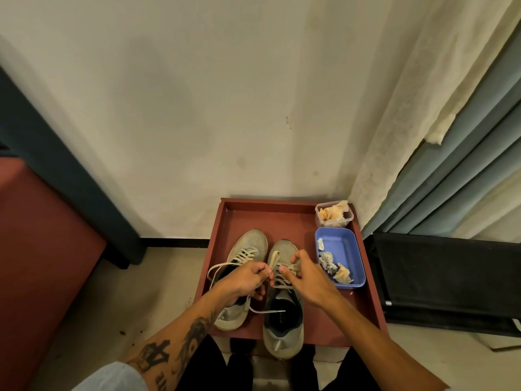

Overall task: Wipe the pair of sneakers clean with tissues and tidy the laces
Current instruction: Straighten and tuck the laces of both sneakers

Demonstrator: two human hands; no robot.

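Pinching the lace (274, 257) of the right sneaker (283, 333), our left hand (246, 280) met our right hand (308, 280), whose curled fingers gripped the lace too. That shoe and the left sneaker (251, 241) sat side by side on the red tray (225, 221).

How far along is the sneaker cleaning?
Wiping looks done: crumpled tissues lie in the blue tray. In hand: the left hand pinches a lace, the right hand is on the right sneaker. To do: both look untied; the left sneaker trails a loop.
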